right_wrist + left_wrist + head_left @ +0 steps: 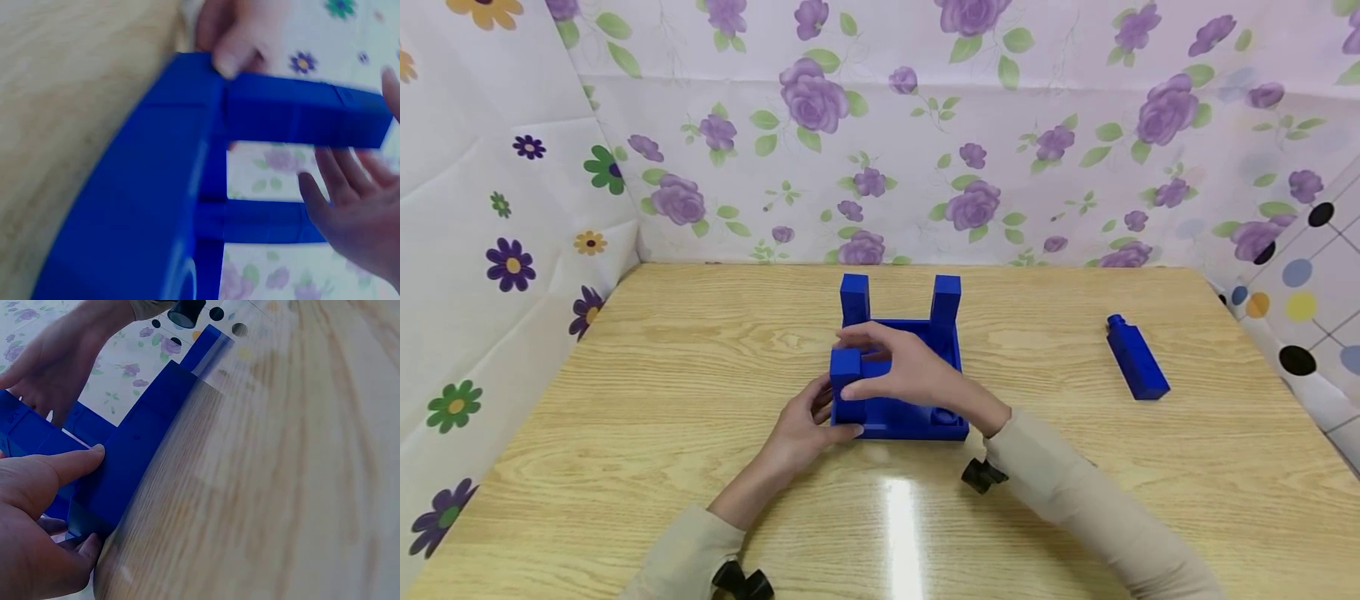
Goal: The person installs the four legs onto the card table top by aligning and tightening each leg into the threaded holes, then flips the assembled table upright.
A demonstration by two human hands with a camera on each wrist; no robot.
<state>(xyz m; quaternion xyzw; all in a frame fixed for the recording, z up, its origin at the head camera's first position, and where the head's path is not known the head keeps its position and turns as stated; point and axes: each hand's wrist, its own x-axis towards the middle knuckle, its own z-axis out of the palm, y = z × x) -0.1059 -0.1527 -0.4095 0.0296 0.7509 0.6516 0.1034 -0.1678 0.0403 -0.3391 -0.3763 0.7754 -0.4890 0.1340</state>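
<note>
A small blue toy table (910, 432) lies legs-up on the wooden tabletop. Three square legs stand at its corners: the near-left leg (846, 367) and two far legs (854, 298) (947, 298). A round socket (944, 416) shows at the near-right corner. My left hand (797, 429) grips the near-left corner, thumb (81, 464) on the rim and fingers beneath. Around the upper end of the near-left leg, my right hand (917, 371) is spread loosely; in the right wrist view its fingers (340, 181) look apart from the leg, though blur leaves contact uncertain.
A loose blue leg (1137, 362) with a narrow peg at one end lies on the right side of the wooden tabletop (700, 333). Flower-patterned sheets (910, 142) hang behind and at the left. A dotted sheet (1311, 308) covers the right side.
</note>
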